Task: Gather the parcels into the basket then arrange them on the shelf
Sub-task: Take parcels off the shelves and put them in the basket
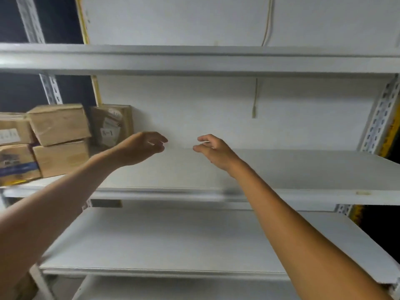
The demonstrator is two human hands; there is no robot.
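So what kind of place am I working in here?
Probably a stockroom or parcel depot: white metal shelving with slotted uprights, and taped cardboard parcels stacked at the left.

Both my arms reach forward and up, bare to the elbow; my left hand [140, 148] is raised, wrist bent, fingers loosely curled and holding nothing; my right hand [214, 151] sits near it, apart, fingers relaxed and slightly curled, thumb forward; neither hand grips anything.
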